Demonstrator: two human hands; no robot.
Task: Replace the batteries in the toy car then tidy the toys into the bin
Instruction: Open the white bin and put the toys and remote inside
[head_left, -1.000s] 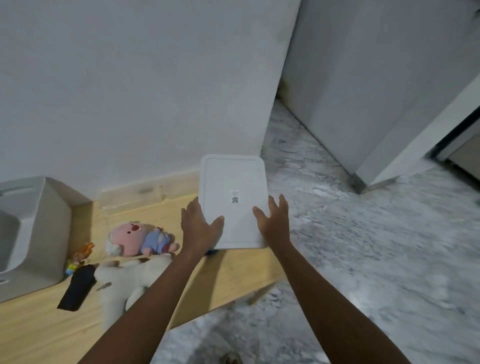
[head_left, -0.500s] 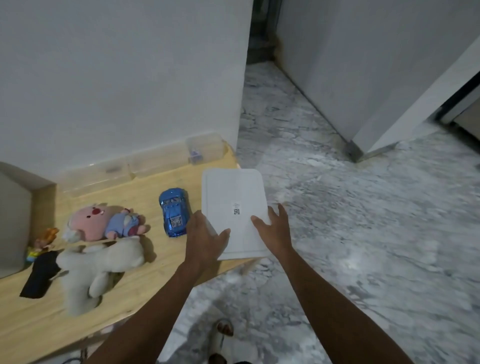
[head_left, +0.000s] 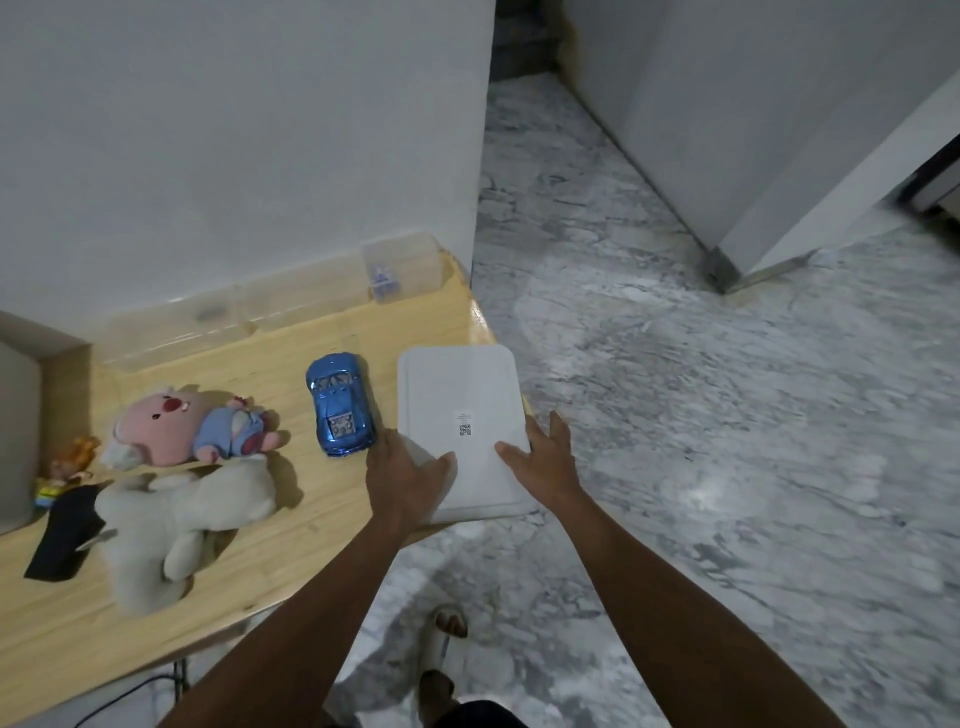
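Since a second ago the white lid (head_left: 462, 431) has come lower and now sits at the table's (head_left: 322, 519) right corner, uncovering the blue toy car (head_left: 340, 405). Both hands grip the lid's near end, left hand (head_left: 408, 478) on its left edge, right hand (head_left: 540, 460) on its right. Just left of the lid lies the car, its long axis running away from the person, nearer the left hand. A clear box (head_left: 400, 273) by the wall holds something small and blue.
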